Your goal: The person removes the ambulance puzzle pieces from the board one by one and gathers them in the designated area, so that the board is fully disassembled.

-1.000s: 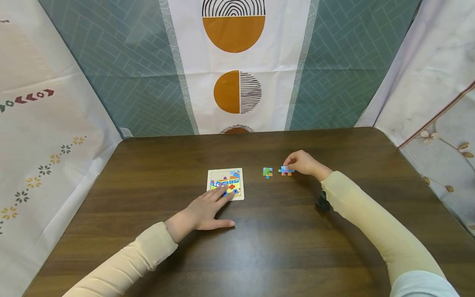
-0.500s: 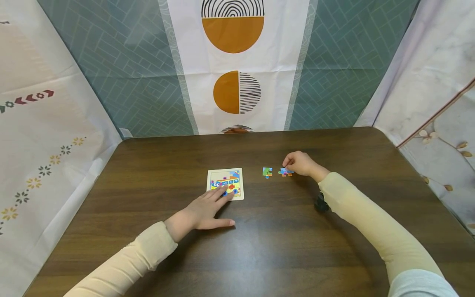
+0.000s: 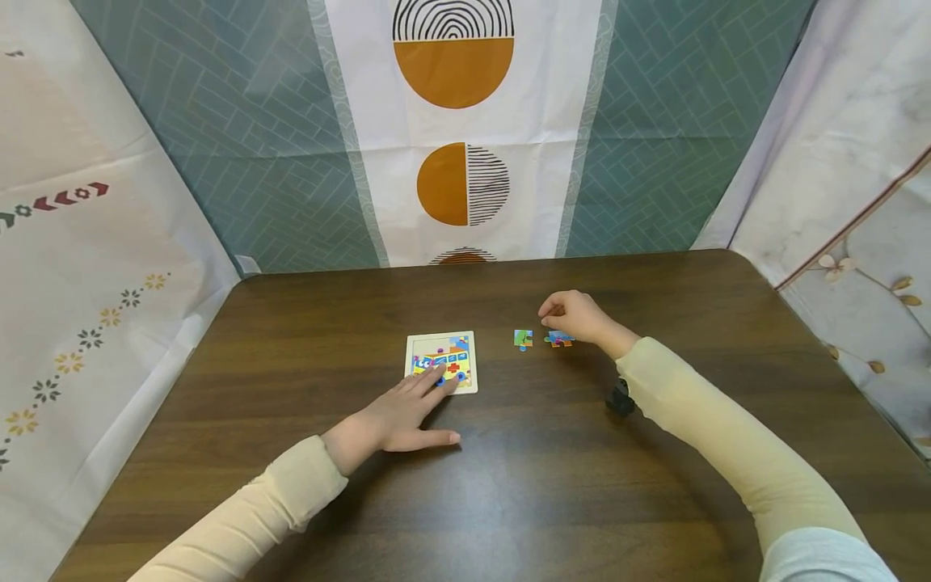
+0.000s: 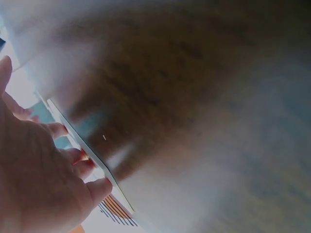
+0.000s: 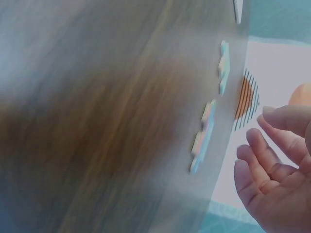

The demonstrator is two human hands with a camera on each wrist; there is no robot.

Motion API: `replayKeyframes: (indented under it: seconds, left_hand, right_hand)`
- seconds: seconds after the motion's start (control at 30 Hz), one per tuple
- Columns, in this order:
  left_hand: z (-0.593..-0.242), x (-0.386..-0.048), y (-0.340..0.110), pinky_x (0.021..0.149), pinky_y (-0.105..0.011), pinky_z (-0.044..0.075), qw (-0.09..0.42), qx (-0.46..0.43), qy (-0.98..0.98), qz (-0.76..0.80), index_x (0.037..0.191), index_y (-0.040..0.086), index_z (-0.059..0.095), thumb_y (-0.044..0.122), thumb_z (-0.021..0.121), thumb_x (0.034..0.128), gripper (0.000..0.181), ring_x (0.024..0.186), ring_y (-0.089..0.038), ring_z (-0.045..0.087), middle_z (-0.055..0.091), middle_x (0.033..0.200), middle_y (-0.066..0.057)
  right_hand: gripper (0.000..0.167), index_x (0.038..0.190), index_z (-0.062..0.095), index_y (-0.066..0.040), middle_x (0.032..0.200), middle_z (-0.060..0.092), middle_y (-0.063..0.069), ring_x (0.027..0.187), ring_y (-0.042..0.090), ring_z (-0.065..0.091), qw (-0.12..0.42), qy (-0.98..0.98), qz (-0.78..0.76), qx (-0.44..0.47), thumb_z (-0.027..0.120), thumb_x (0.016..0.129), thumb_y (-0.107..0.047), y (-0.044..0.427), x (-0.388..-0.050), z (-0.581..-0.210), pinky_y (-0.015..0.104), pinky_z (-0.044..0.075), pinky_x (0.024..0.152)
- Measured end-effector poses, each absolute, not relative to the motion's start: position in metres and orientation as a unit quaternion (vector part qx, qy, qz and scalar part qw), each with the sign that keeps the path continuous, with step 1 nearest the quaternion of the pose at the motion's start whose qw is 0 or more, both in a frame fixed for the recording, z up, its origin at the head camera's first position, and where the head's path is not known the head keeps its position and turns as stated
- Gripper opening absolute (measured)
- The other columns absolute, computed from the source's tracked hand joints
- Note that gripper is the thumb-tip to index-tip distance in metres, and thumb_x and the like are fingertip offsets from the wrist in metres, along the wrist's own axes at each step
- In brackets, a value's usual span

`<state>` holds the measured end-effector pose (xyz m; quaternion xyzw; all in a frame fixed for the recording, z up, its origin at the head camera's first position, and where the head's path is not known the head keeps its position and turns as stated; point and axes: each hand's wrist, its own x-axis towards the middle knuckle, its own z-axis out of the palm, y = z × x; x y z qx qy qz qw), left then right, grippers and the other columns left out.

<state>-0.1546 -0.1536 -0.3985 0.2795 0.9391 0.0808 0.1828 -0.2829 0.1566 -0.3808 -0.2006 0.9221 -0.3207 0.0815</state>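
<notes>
My left hand [image 3: 400,412] lies with spread, straight fingers on the lower part of a square puzzle board [image 3: 476,368]. The board has a pale frame and shows a yellow ambulance picture, partly hidden by the fingertips; its upper left is bare. Right of the board, a green puzzle piece [image 3: 523,338] lies flat on the table. Beside it is a blue and pink puzzle piece [image 3: 560,339]. Over these two pieces hovers my right hand [image 3: 579,317], fingers loosely bent and holding nothing. The right wrist view shows a gap between that hand [image 5: 279,165] and both pieces.
The brown wooden table [image 3: 509,485] extends all around. A patterned cloth [image 3: 465,121] hangs behind its far edge, with pale cloths at the left and right sides. A small black device [image 3: 621,399] sits under the right wrist.
My right hand has let go of the blue and pink piece, lifted off it and shifted slightly left. That piece stays on the table. My left hand has not moved.
</notes>
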Motion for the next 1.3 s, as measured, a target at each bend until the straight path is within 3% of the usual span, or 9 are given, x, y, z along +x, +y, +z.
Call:
replayKeyframes:
  seconds: [0.4,0.63,1.3]
  left_hand:
    - [-0.401,-0.153,-0.155,0.119,-0.046,0.010,0.190,0.275,0.938,0.093,0.154,0.020,0.015,0.069,0.043,0.0879,0.087,0.148,-0.025,0.004,0.003,0.161,-0.007]
    - [-0.400,-0.152,-0.155,0.119,-0.046,0.010,0.192,0.272,0.939,0.090,0.154,0.020,0.016,0.069,0.043,0.0880,0.087,0.148,-0.025,0.004,0.002,0.161,-0.007]
    - [-0.398,-0.154,-0.152,0.119,-0.045,0.009,0.204,0.264,0.939,0.081,0.154,0.022,0.014,0.070,0.043,0.0876,0.087,0.148,-0.023,0.003,0.001,0.161,-0.005]
  right_hand:
    - [0.022,0.109,0.065,0.006,0.106,0.068,0.018,0.101,0.032,0.064,0.108,0.907,-0.332,-0.234,0.060,0.090,-0.006,0.131,-0.279,-0.380,0.043,0.050,0.089]
    - [0.021,0.108,0.066,0.004,0.103,0.069,0.015,0.097,0.030,0.064,0.095,0.904,-0.335,-0.248,0.061,0.091,-0.007,0.116,-0.279,-0.381,0.041,0.052,0.084]
    - [0.018,0.105,0.069,0.002,0.102,0.070,0.014,0.095,0.025,0.065,0.113,0.905,-0.298,-0.281,0.062,0.090,-0.004,0.069,-0.277,-0.388,0.035,0.053,0.088]
